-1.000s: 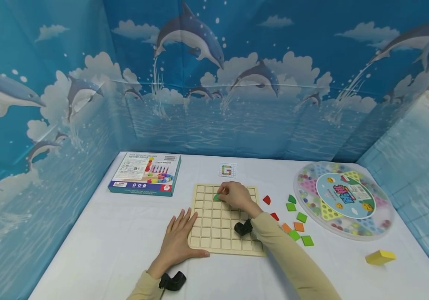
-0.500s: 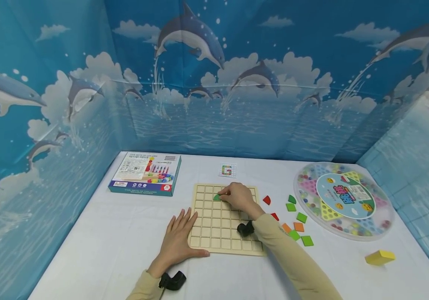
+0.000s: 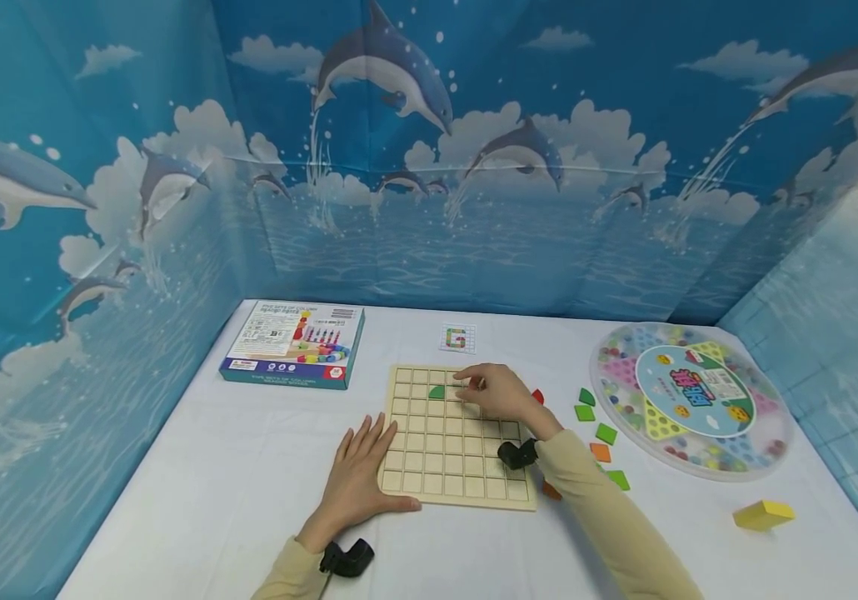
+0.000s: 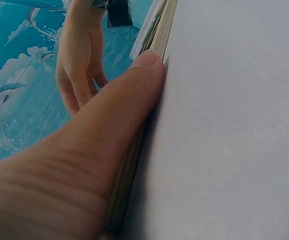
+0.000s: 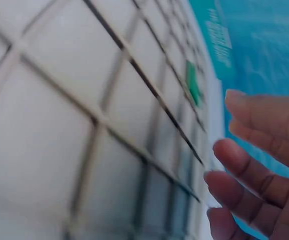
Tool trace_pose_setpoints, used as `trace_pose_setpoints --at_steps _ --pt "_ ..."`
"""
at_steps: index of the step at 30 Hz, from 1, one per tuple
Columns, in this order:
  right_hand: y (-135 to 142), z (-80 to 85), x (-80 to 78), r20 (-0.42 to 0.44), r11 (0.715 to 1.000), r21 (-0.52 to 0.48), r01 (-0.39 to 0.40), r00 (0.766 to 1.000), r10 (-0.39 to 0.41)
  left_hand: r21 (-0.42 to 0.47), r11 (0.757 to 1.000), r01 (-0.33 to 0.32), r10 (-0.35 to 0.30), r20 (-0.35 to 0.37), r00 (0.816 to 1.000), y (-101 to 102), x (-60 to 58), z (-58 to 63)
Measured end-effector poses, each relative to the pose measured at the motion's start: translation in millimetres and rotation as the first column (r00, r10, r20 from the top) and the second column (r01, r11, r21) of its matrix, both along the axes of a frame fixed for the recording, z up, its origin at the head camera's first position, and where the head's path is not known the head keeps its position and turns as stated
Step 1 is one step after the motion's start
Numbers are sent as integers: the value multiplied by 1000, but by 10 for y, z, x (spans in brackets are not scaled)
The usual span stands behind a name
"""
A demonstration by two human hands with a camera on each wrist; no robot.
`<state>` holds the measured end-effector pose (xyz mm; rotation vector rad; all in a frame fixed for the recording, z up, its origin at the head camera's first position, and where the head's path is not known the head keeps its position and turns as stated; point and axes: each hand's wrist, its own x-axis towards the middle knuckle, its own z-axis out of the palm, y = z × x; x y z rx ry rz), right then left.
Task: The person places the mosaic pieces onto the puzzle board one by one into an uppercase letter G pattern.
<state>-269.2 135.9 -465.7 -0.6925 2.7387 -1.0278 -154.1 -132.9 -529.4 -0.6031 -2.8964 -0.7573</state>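
Note:
A wooden grid board (image 3: 422, 462) lies on the white table, with a green quarter-circle tile (image 3: 437, 392) in one of its upper squares. My left hand (image 3: 357, 479) rests at the board's lower left corner, fingers spread along the left side. In the left wrist view its thumb (image 4: 119, 100) presses along the board's edge. My right hand (image 3: 500, 392) hovers over the board just right of the green tile. Its fingers (image 5: 264, 120) are loosely bent with nothing between them, apart from the tile in the right wrist view.
Right of the board lie loose green tiles (image 3: 585, 412), an orange tile (image 3: 600, 452) and a red piece (image 3: 538, 397), some partly behind my right arm. A pattern card (image 3: 458, 338) lies behind the board. Around stand a boxed toy (image 3: 291, 345), a round marble game (image 3: 691, 400) and a yellow block (image 3: 763, 515).
My right hand has let go of the green quarter-circle tile and moved a little to the right. The tile stays on the board. My left hand keeps its place.

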Motion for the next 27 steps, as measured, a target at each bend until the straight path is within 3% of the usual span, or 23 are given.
trace_pose_setpoints --at_steps 7,11,14,18,27 --pt "603 163 186 -89 994 20 108 990 -106 10 1000 1 -1 -8 1000 8 -3 2" --pt "978 189 307 -82 971 117 210 976 -201 2 1000 -5 5 2 1000 2 8 0" --pt "1197 206 396 -41 937 223 267 963 -265 -3 1000 -7 7 2 1000 0 15 -1" --pt "1377 195 501 6 905 325 275 956 -292 -5 1000 -3 3 -16 1000 -22 31 -14" --pt "1520 148 496 -29 890 384 246 967 -254 7 1000 5 -5 -41 999 -9 11 -22"
